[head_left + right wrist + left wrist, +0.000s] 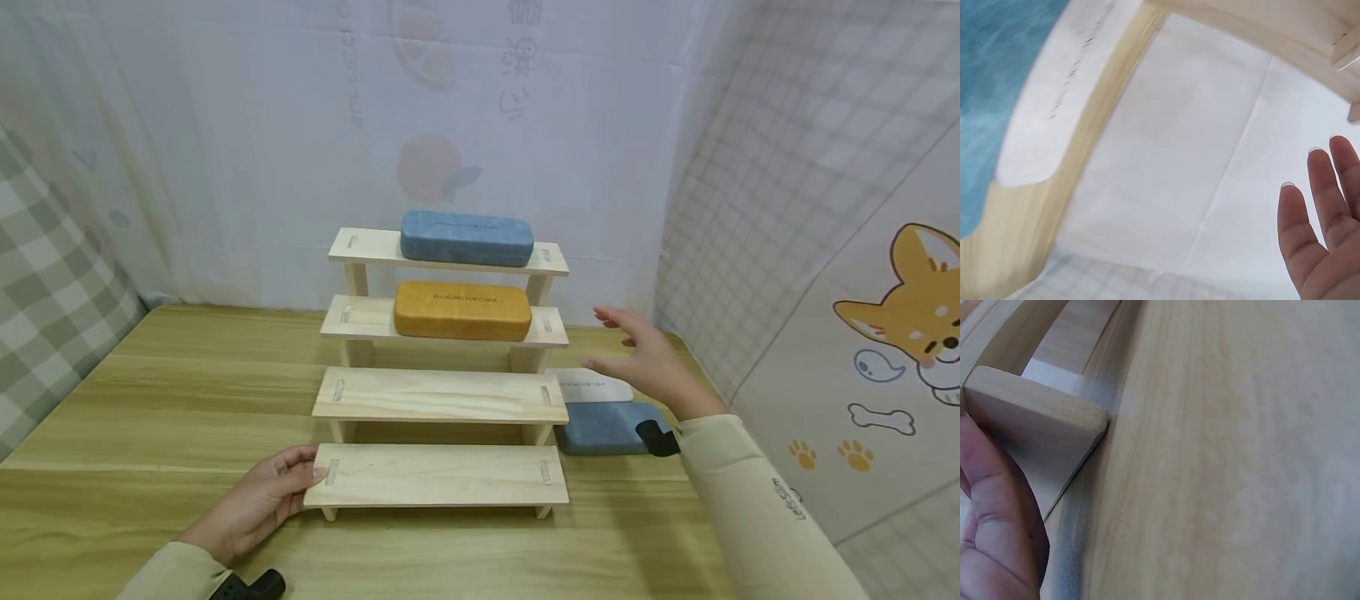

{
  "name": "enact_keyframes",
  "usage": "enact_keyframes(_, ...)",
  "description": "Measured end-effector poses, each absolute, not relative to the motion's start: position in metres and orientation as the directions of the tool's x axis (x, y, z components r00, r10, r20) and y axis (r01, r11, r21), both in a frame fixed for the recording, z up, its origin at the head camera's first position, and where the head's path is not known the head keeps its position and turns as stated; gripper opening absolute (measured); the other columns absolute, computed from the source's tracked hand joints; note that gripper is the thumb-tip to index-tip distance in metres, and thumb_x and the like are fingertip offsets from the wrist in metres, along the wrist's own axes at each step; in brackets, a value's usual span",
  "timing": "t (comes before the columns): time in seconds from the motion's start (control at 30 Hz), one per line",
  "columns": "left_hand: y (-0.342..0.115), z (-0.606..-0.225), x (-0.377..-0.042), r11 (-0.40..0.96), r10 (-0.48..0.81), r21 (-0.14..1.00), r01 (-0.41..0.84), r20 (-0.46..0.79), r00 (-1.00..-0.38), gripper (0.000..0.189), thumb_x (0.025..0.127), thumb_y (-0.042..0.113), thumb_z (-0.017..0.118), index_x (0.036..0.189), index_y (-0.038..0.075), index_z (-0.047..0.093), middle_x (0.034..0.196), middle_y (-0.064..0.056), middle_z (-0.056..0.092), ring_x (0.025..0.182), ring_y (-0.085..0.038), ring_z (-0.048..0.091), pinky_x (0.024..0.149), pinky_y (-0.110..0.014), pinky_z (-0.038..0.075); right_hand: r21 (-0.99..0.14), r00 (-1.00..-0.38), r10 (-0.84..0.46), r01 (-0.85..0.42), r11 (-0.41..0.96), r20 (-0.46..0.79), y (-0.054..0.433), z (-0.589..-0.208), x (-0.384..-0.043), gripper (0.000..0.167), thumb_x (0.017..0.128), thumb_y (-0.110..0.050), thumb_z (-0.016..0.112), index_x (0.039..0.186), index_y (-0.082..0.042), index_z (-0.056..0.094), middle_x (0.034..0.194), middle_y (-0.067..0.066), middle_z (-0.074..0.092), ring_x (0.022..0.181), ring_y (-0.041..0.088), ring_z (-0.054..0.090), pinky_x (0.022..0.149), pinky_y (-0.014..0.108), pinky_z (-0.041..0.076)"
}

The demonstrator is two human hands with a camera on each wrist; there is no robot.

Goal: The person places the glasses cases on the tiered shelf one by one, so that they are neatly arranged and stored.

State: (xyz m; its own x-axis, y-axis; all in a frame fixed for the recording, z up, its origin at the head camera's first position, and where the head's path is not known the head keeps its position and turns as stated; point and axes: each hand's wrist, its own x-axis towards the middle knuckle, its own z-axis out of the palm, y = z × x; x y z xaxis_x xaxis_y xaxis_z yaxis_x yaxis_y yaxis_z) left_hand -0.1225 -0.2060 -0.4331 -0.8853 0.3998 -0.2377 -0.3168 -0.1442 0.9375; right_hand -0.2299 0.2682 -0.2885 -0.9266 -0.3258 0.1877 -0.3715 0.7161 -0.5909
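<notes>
Left hand (262, 496): grip pinching the left end of the wooden stand's (438, 475) lowest tier, thumb on top. Right hand (651, 358): grip wide, raised, gap between fingertips and the stand's right edge. Stand mid-worktop (202, 383), wood running out left and in front. Blue case (467, 239) on top tier, orange case (462, 312) one below, both short of side edges. White case (596, 386) and second blue case (607, 428) just right of stand.
</notes>
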Motion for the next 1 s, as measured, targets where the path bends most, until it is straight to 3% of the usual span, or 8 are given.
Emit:
enact_keyframes(0.33,-0.204,-0.433,-0.123,-0.133,0.399,0.938,-0.321,-0.245,-0.884,0.065,0.1,0.013,0.052,0.142,-0.018,0.013,0.115,0.001,0.057,0.102,-0.009,0.059,0.088,-0.027,0.052,-0.591,-0.953,-0.284,-0.292,0.752,0.109,0.306,-0.315,-0.225,0.083,0.084,-0.033,0.076,0.148,-0.001,0.033,0.146,0.024,0.036,0.131,0.043,0.034,0.1,0.062,0.033)
enact_keyframes(0.63,-0.205,-0.432,-0.123,-0.148,0.415,0.94,-0.307,-0.223,-0.882,0.063,0.101,0.012,0.051,0.141,-0.018,0.015,0.114,0.001,0.058,0.102,-0.01,0.06,0.087,-0.027,0.052,-0.587,-0.957,-0.284,-0.262,0.766,0.056,0.329,-0.337,-0.218,0.082,0.084,-0.026,0.076,0.146,0.005,0.033,0.143,0.029,0.036,0.126,0.047,0.035,0.093,0.065,0.037)
enact_keyframes(1.0,-0.204,-0.433,-0.122,-0.135,0.378,0.935,-0.327,-0.257,-0.89,0.068,0.099,0.013,0.054,0.143,-0.017,0.011,0.115,0.0,0.056,0.102,-0.009,0.059,0.087,-0.026,0.052,-0.624,-0.954,-0.294,-0.195,0.757,-0.058,0.35,-0.357,-0.213,0.084,0.086,-0.03,0.073,0.148,0.004,0.028,0.149,0.027,0.031,0.131,0.048,0.031,0.097,0.067,0.036)
